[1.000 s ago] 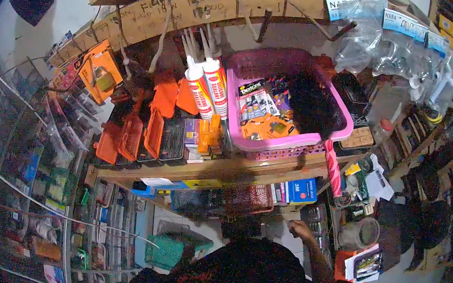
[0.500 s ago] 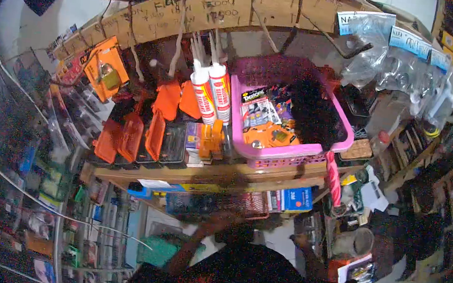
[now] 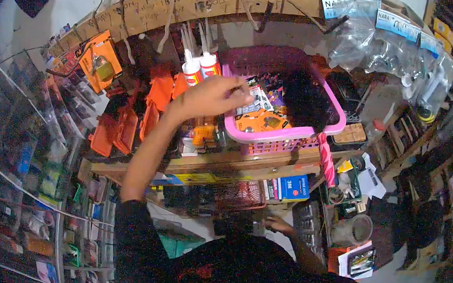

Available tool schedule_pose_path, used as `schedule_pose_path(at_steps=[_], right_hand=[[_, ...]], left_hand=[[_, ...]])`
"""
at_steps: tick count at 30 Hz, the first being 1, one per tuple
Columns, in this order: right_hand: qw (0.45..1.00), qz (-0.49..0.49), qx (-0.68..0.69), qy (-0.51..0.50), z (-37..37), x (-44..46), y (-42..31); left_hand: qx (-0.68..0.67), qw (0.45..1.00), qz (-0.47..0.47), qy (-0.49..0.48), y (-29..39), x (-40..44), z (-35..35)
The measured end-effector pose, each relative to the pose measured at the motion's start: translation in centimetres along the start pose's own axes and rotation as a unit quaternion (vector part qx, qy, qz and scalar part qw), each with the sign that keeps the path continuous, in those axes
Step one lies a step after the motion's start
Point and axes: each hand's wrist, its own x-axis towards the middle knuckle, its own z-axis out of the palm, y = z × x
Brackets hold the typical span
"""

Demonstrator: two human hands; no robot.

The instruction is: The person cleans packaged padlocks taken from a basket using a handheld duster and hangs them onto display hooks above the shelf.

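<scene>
My left hand (image 3: 215,96) is raised over the left rim of the pink basket (image 3: 272,137), in front of the white and red sealant tubes (image 3: 192,71). Its fingers are bent toward the inside of the basket; whether they hold anything is too blurred to tell. In the basket lie packets, among them an orange one (image 3: 265,121) with a padlock. Lower down, my right hand (image 3: 278,224) is beside the shelf front, below the blue 3M box (image 3: 294,188), its fingers partly curled and small in view.
Orange-lidded cases (image 3: 124,129) stand left on the wooden shelf (image 3: 189,165). Plastic packets (image 3: 352,35) hang from hooks at the upper right. A twisted pink strip (image 3: 326,160) hangs at the basket's right corner. A clear tub (image 3: 352,229) stands at the lower right.
My left hand has risen from beneath the shelf to the basket's left rim, now covering part of the tubes. My right hand has moved slightly left. The view has shifted a little.
</scene>
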Motion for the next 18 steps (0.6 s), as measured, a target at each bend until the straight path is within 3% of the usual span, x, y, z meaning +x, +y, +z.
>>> schedule_pose_path(at_steps=[1, 3, 5, 6, 8, 10, 12, 13, 15, 16, 18], right_hand=[[0.992, -0.094, -0.077, 0.043, 0.1, 0.4, 0.1], [0.993, -0.020, 0.110, -0.047, -2.2, -2.6, -7.1], [0.979, -0.111, 0.163, -0.060, -4.8, -6.3, -12.7], [0.964, -0.237, 0.120, -0.029, -5.8, -7.7, -13.9], [0.972, -0.190, 0.131, 0.045, -8.4, -9.4, -16.7], [0.964, -0.234, 0.082, 0.097, -10.4, -11.5, -19.0], [0.951, -0.245, 0.119, 0.149, -10.9, -13.1, -19.5], [0.944, -0.249, 0.134, 0.170, -11.3, -13.7, -19.4], [0.947, -0.198, 0.090, 0.236, -11.3, -17.2, -21.9], [0.942, -0.218, 0.116, 0.229, -11.6, -17.2, -21.6], [0.928, -0.259, 0.165, 0.212, -12.8, -17.4, -20.6]], left_hand=[[-0.047, 0.999, -0.005, -0.017, -0.6, 1.9, 0.9], [0.013, 0.993, -0.011, -0.114, -3.8, 5.7, 3.3], [0.181, 0.952, -0.084, -0.233, -4.0, 8.6, 5.5], [0.263, 0.913, -0.119, -0.288, -4.3, 9.5, 6.4], [0.244, 0.918, -0.077, -0.302, -7.9, 10.4, 10.1], [0.227, 0.916, -0.055, -0.327, -8.5, 11.1, 11.5], [0.211, 0.904, -0.059, -0.366, -8.2, 11.3, 11.7], [0.181, 0.937, 0.022, -0.297, -10.1, 11.0, 12.5], [0.155, 0.934, 0.013, -0.320, -12.3, 11.4, 13.2], [0.141, 0.933, 0.007, -0.331, -12.8, 11.5, 13.3], [0.151, 0.953, 0.058, -0.256, -13.4, 11.4, 13.3]])
